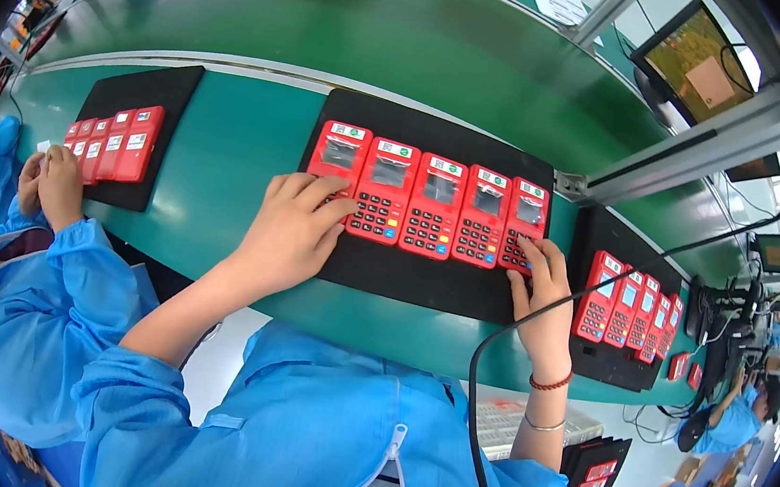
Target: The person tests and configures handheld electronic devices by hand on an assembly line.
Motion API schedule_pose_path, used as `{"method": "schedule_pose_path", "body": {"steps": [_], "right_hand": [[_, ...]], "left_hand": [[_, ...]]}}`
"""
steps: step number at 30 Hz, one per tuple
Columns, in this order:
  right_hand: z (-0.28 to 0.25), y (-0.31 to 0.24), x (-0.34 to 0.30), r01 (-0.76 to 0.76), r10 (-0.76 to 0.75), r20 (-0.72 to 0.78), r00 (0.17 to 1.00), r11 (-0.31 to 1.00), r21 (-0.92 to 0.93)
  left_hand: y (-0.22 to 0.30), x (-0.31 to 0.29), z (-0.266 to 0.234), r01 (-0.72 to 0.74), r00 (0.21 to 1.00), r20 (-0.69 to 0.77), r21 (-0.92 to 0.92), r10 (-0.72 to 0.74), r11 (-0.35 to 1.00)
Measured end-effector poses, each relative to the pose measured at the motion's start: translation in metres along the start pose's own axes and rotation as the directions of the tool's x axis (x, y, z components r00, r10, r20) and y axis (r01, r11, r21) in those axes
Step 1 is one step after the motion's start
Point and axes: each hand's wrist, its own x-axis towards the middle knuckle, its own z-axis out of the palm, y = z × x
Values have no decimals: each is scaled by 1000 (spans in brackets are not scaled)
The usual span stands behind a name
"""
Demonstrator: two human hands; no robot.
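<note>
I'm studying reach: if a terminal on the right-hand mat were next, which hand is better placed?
Likely the right hand: it's at the middle row's right end, beside that mat. The left hand is at the row's left end, farther away.

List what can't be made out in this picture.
All in the head view:
Leftmost central red terminal: much of its keypad, hidden by the left grip.
Rightmost central red terminal: part of its keypad, behind the right grip.
Left-side co-worker: part of the head, cut off by the dark rim.
Far-right worker: hand details, too small.
</note>
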Motion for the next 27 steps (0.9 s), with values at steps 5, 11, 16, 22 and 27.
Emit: {"method": "schedule_pose_path", "body": {"steps": [5, 11, 16, 22, 27], "right_hand": [[3, -6, -1, 11, -12, -8, 1000, 998, -61], [-4, -27, 2, -142, 143, 129, 981, 990, -20], [-8, -32, 2, -109, 119, 163, 979, 992, -71], [-9, -37, 5, -136, 153, 226, 962, 987, -90], [-5, -34, 9, -118, 127, 195, 973, 991, -56]], "left_hand": [[3, 0, 0, 19, 999, 43, 18, -20, 1000], [9, 1, -5, 91, 987, 132, -14, -89, 996], [19, 13, -9, 118, 968, 228, -29, -108, 993], [26, 16, -10, 68, 950, 304, 42, -77, 997], [27, 19, -10, 93, 932, 347, 42, -102, 995]]}}
